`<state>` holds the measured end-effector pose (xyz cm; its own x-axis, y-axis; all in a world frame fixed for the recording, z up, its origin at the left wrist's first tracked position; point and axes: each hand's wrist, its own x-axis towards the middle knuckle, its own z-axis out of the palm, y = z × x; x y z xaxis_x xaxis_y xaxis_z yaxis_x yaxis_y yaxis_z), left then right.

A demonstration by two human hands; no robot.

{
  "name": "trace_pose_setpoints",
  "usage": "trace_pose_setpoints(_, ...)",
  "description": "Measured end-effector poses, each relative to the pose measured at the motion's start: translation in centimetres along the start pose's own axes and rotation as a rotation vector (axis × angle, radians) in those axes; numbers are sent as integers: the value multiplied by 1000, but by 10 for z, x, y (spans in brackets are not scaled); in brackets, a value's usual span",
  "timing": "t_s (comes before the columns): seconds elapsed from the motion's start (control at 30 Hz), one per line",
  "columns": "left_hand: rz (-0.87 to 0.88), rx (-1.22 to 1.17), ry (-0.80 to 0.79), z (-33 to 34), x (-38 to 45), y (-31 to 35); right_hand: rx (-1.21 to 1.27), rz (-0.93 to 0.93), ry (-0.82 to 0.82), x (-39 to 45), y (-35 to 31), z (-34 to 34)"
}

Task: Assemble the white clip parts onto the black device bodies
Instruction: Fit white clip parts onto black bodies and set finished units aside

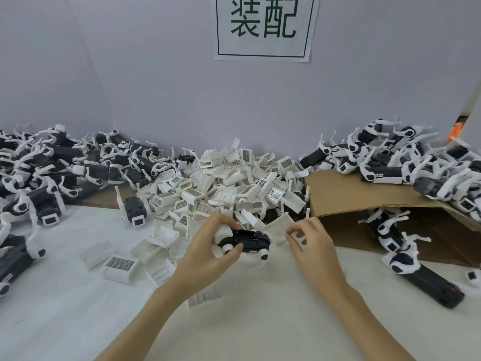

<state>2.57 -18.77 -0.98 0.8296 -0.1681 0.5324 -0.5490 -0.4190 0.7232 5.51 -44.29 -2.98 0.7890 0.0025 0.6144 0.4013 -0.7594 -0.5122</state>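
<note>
My left hand (208, 252) grips a black device body (247, 239) with white end parts, held just above the white table in the middle of the view. My right hand (309, 243) hovers a little to the right of it with fingers curled; a small white piece seems pinched at the fingertips, but I cannot tell for sure. A big heap of white clip parts (223, 188) lies right behind both hands. Loose white clips (118, 265) lie scattered to the left of my left hand.
Piles of black-and-white devices fill the far left (52, 168) and far right (406, 157). A flattened cardboard box (351, 199) lies at the right, with more devices (416, 272) in front of it. A paper sign (265, 27) hangs on the grey wall.
</note>
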Motion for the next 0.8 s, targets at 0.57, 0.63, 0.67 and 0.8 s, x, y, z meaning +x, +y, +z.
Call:
trace_pose_setpoints(0.57, 135, 88, -19, 4, -2, 4, 596, 497, -39, -18, -11, -5)
trace_pose_setpoints(0.63, 134, 79, -11, 4, -3, 7, 677, 538, -4, -17, -13, -6)
trace_pose_setpoints(0.67, 128, 72, -6, 5, -3, 9, 753, 568, 22, -16, -15, -7)
trace_pose_setpoints(0.8, 55, -41, 11, 10, -7, 15, 1036, 616, -16, -15, -23, -13)
